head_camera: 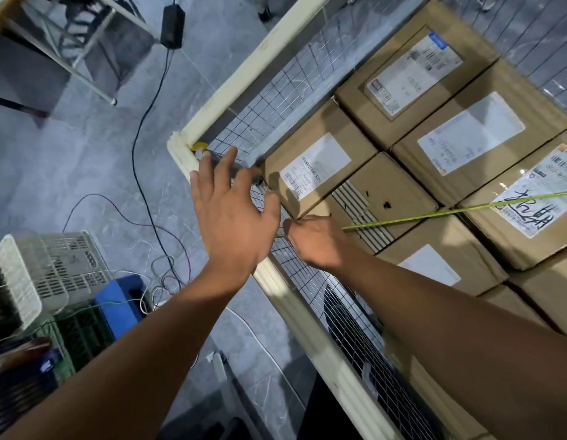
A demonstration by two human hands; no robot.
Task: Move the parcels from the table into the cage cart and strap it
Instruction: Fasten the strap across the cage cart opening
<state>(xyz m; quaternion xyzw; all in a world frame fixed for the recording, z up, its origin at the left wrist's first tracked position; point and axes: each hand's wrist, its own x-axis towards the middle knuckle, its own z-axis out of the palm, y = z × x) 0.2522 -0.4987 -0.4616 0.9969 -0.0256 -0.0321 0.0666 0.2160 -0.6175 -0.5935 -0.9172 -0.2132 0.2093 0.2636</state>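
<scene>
I'm counting at least seven brown cardboard parcels, most of them bearing white labels, sitting packed inside the cage cart. One thin green strap is stretching across them. My right hand is pinching its near end, and my left hand is spreading open over the corner mesh.

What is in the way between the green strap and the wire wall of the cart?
Nothing visible. The right hand grips the thin green strap right at the cage cart's wire mesh wall. The strap runs over the brown cardboard parcels. The left hand is spread beside it.
</scene>
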